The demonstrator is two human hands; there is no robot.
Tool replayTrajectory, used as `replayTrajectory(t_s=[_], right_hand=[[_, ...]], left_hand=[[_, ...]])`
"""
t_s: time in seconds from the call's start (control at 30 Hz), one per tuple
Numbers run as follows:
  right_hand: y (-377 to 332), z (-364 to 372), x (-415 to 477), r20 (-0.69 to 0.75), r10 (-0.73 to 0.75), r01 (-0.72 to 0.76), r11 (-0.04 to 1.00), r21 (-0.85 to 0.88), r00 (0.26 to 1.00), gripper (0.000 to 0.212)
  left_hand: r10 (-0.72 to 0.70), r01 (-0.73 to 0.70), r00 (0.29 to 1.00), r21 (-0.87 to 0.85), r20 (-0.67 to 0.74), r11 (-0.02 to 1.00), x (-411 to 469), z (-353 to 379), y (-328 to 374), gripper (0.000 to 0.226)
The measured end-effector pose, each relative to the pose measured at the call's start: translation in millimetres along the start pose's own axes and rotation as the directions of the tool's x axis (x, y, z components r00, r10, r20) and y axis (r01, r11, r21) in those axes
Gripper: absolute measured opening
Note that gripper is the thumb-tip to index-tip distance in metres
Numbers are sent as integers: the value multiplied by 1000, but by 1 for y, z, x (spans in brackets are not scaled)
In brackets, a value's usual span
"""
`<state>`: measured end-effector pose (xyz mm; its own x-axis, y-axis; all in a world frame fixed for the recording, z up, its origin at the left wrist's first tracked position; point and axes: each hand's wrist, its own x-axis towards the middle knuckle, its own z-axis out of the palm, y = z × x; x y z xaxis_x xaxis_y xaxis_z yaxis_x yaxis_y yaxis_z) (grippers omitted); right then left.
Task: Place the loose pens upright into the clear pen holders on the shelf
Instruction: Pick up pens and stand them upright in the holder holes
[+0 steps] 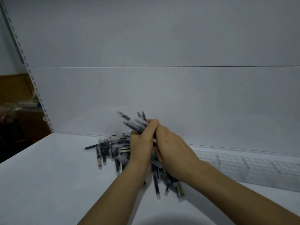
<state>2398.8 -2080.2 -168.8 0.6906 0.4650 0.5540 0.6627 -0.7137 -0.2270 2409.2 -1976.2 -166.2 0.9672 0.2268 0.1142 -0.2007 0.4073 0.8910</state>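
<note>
1. Both grip one bunch: left hand (141, 143) & right hand (172, 143) curl round pens (133, 123), tips up-left.
2. I'd tap the ends level on the shelf (48, 176) and keep the grip firm so none slip.
3. Pile (110, 148) lies under my wrists.
4. Clear strip (251, 166) at right, prob. the holders; can't tell.

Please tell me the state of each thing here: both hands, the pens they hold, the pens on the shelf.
bundle of pens: tilted, tips up and left.
left hand: grips the bundle.
right hand: grips the same bundle.
loose pens: lying flat in a heap on the shelf.
</note>
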Motion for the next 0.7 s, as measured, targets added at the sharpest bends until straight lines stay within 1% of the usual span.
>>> replayTrajectory(t_s=[0.07, 0.1, 0.13, 0.2, 0.27, 0.3, 0.37, 0.43, 0.5, 0.53, 0.57, 0.6, 0.63, 0.67, 0.7], right_hand=[[1, -4, -6, -33, 57, -59, 996, -60, 998, 44], [2, -6, -9, -50, 87, -90, 994, -68, 995, 48], [2, -8, -13, -70, 106, -110, 992, -54, 992, 53], [7, -13, -21, -118, 109, -108, 994, 16, 987, 61], [18, -20, -31, -145, 123, -114, 991, 70, 982, 63], [25, -24, -37, -144, 136, -128, 990, 67, 980, 60], [43, -33, -51, -171, 147, -143, 989, 34, 974, 44], [64, -41, -64, -245, 147, -152, 988, -3, 958, 29], [85, -49, -75, -335, 150, -164, 986, -14, 930, 24], [93, -53, -78, -382, 182, -185, 982, 29, 906, 23], [98, -58, -80, -419, 248, -219, 969, 118, 873, 22], [101, -64, -80, -426, 346, -251, 932, 263, 836, 21], [102, -68, -79, -398, 453, -269, 858, 437, 798, 19], [102, -72, -76, -346, 550, -272, 753, 599, 760, 17], [103, -77, -73, -295, 622, -268, 649, 712, 725, 16]], left_hand=[[-80, 78, 996, -63, -42, 995, -6, 13, -9, 39], [-74, 69, 995, -66, -72, 995, -8, 19, -11, 42], [-42, 36, 995, -69, -87, 997, -10, 24, -12, 41], [10, -17, 998, -124, -55, 992, -13, 36, -11, 32], [15, -16, 1000, -171, -6, 985, -16, 46, -11, 23], [10, -8, 1000, -198, 10, 980, -17, 50, -10, 16], [-2, 7, 1000, -315, 15, 949, -9, 54, -9, 25], [0, 16, 999, -419, 37, 908, 6, 49, -6, 26], [14, 32, 994, -413, 107, 910, 18, 44, -7, 25], [19, 36, 990, -376, 141, 926, 23, 40, -10, 25], [19, 40, 984, -324, 177, 945, 26, 37, -13, 25], [14, 43, 976, -256, 218, 966, 28, 35, -17, 24], [5, 40, 967, -174, 255, 984, 30, 33, -21, 23], [-2, 29, 958, -90, 287, 996, 30, 33, -25, 22], [-9, 13, 951, -12, 310, 1000, 29, 33, -28, 20]])
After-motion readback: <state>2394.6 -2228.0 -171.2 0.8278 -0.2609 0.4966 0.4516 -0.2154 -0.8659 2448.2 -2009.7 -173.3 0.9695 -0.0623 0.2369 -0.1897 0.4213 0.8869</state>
